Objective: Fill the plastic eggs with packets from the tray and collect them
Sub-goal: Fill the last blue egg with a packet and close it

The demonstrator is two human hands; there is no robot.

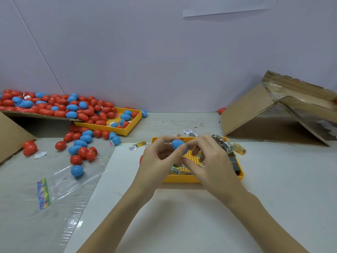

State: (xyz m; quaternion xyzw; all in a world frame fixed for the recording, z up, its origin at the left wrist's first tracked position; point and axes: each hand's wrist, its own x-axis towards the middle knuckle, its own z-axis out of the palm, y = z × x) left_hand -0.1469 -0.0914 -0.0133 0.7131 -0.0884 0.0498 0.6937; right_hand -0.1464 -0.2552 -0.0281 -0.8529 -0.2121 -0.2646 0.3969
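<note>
Both hands up over the yellow tray. My left hand and right hand share one grip on a blue egg: left fingers curled around its near end, right fingertips pinching the far side. Egg is off the counter, held above the tray's back half. Can't tell if the egg's halves are fully closed; my fingers cover the seam.

Below the grip: printed packets lying in the tray, partly hidden by my right palm. More packets heaped on the tray's right rim, just right of my right hand. A few loose packets on the counter just left of my left hand.

Far left of the grip: pile of red and blue eggs spilling off a cardboard sheet into a second yellow tray and onto the counter. Clear plastic bag below-left, one blue egg on it. Cardboard box tipped on its side, far right.
</note>
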